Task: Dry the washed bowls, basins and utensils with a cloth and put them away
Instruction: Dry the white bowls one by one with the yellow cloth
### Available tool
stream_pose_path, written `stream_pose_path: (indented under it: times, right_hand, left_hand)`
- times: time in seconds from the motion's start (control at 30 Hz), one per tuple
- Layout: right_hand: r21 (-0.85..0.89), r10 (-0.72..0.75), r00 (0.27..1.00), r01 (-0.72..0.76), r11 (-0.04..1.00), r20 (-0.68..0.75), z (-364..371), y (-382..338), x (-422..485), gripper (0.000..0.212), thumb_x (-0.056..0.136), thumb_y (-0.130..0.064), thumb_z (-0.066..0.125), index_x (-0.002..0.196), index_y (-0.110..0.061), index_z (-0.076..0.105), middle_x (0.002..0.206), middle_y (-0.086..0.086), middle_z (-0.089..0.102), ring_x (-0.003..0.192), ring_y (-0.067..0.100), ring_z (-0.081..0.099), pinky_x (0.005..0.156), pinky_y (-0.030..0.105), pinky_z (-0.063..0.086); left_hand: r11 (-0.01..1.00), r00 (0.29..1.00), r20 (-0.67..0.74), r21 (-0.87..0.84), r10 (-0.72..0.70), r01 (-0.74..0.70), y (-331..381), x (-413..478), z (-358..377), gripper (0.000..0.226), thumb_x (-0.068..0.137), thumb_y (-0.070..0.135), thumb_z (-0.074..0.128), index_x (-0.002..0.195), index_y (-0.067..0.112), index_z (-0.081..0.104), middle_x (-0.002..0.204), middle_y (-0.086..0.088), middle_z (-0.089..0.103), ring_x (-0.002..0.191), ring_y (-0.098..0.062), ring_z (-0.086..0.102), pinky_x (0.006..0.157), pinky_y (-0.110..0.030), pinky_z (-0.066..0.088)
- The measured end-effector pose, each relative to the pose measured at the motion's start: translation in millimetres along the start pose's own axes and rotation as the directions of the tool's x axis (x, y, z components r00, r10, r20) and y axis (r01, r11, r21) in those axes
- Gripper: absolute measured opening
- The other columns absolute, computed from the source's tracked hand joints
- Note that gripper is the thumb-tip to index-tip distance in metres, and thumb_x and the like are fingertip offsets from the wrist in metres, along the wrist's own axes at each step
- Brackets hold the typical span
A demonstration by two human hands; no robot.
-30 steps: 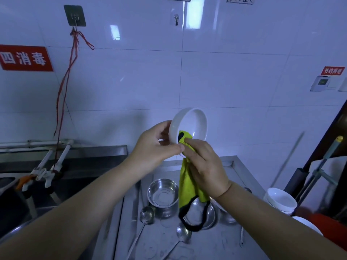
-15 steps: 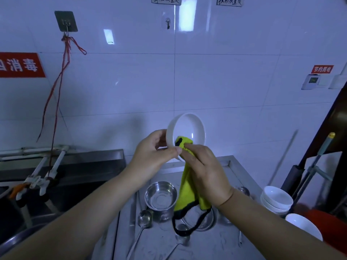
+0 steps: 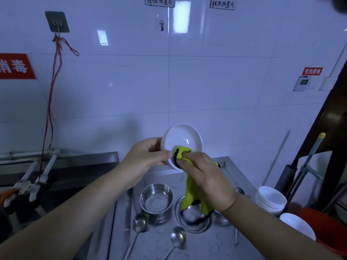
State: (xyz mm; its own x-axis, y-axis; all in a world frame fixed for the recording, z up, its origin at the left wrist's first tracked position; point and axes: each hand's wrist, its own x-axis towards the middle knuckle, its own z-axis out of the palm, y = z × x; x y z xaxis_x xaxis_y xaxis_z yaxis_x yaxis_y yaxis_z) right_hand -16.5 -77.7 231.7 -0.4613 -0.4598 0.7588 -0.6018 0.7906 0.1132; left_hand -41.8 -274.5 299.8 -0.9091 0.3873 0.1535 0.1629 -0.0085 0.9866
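I hold a white bowl tilted up in front of the tiled wall, its inside facing me. My left hand grips its left rim, thumb on the near edge. My right hand pinches a yellow cloth with black trim and presses its bunched end against the bowl's lower inside. The rest of the cloth hangs down over the counter.
On the steel counter below stand a steel pot, a steel basin and two ladles. Stacked white bowls and another white bowl sit at the right beside an orange basin. A dark sink lies left.
The cloth has slid a little along the bowl's lower inside and the bowl has turned slightly. My view has tipped up, so hands and bowl sit lower in frame.
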Motion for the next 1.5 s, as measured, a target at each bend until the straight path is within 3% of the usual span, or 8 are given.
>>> stream_pose_path:
  times: [0.23, 0.47, 0.6, 0.73, 0.93, 1.3, 1.43, 1.5]
  right_hand:
    - [-0.063, 0.157, 0.964, -0.147, 0.987, 0.213, -12, -8, 6, 0.059, 0.072, 0.002, 0.034, 0.129, 0.000, 0.050, 0.129, 0.024, 0.052, 0.110, 0.039, 0.056, 0.082, 0.044, 0.055]
    - [0.336, 0.151, 0.928, -0.270, 0.902, 0.341, -15, -25, 32, 0.075, 0.071, 0.008, 0.035, 0.144, -0.008, 0.037, 0.155, -0.003, 0.017, 0.144, 0.007, 0.012, 0.114, 0.013, 0.013]
    - [0.247, 0.061, 0.926, -0.162, 0.955, 0.374, -12, -15, 19, 0.065, 0.074, 0.001, 0.032, 0.136, -0.004, 0.049, 0.149, 0.009, 0.037, 0.137, 0.022, 0.036, 0.108, 0.036, 0.037]
    - [0.093, 0.141, 0.941, -0.178, 0.980, 0.308, -15, -6, 26, 0.063, 0.072, -0.002, 0.036, 0.133, -0.003, 0.053, 0.144, 0.014, 0.042, 0.127, 0.029, 0.046, 0.096, 0.032, 0.047]
    - [0.456, 0.231, 0.929, -0.347, 0.820, 0.290, -5, -38, 47, 0.080, 0.067, 0.003, 0.041, 0.144, -0.017, 0.040, 0.156, -0.003, 0.020, 0.142, 0.005, 0.021, 0.109, 0.014, 0.026]
    - [-0.082, -0.275, 0.961, 0.277, 0.957, 0.026, 6, 7, 16, 0.020, 0.095, -0.006, 0.050, 0.112, -0.008, 0.062, 0.119, 0.012, 0.064, 0.109, 0.027, 0.053, 0.093, 0.032, 0.040]
    - [-0.093, -0.241, 0.967, 0.248, 0.964, 0.078, 3, 12, 20, 0.021, 0.087, -0.002, 0.055, 0.101, -0.007, 0.070, 0.111, 0.011, 0.067, 0.100, 0.026, 0.055, 0.085, 0.030, 0.041]
    - [-0.090, -0.222, 0.968, 0.234, 0.968, 0.120, 2, 15, 19, 0.024, 0.086, -0.005, 0.053, 0.100, -0.009, 0.071, 0.109, 0.009, 0.067, 0.098, 0.025, 0.056, 0.083, 0.030, 0.042]
  left_hand:
    - [0.992, 0.996, 0.071, 0.114, 0.052, -0.060, 1, -5, -9, 0.043, 0.061, 0.008, 0.065, 0.103, 0.015, 0.071, 0.097, -0.012, 0.072, 0.084, -0.017, 0.067, 0.074, -0.026, 0.055]
    - [0.994, 0.995, 0.024, 0.050, 0.097, -0.098, 3, -1, -11, 0.039, 0.066, 0.005, 0.064, 0.103, 0.011, 0.070, 0.096, -0.015, 0.071, 0.085, -0.024, 0.067, 0.072, -0.028, 0.055]
    - [0.995, 0.996, 0.018, 0.053, 0.089, -0.090, 4, -5, -19, 0.039, 0.063, 0.004, 0.063, 0.100, 0.015, 0.072, 0.091, -0.015, 0.072, 0.077, -0.016, 0.066, 0.065, -0.023, 0.053]
    - [0.996, 0.999, 0.020, 0.076, 0.047, -0.048, 1, -8, -20, 0.034, 0.063, 0.004, 0.062, 0.094, 0.013, 0.073, 0.080, -0.006, 0.071, 0.072, -0.013, 0.065, 0.063, -0.021, 0.051]
    - [0.995, 0.994, -0.038, 0.023, 0.102, -0.101, 4, -6, -16, 0.032, 0.065, 0.004, 0.061, 0.095, 0.010, 0.071, 0.080, -0.005, 0.069, 0.075, -0.015, 0.064, 0.067, -0.023, 0.052]
    - [0.975, 0.992, 0.109, 0.220, -0.057, 0.032, 17, -12, -36, 0.044, 0.050, 0.028, 0.067, 0.092, 0.016, 0.073, 0.082, -0.007, 0.069, 0.074, -0.019, 0.064, 0.075, -0.036, 0.054]
    - [0.787, 0.994, 0.053, 0.607, 0.098, -0.110, 21, -7, -42, 0.068, 0.060, 0.047, 0.065, 0.122, 0.022, 0.061, 0.109, 0.005, 0.067, 0.099, -0.008, 0.063, 0.092, -0.036, 0.051]
    - [0.389, 0.933, 0.125, 0.884, 0.337, -0.258, 22, -8, -46, 0.070, 0.069, 0.044, 0.064, 0.134, 0.024, 0.050, 0.123, 0.008, 0.057, 0.110, -0.010, 0.054, 0.089, -0.035, 0.051]
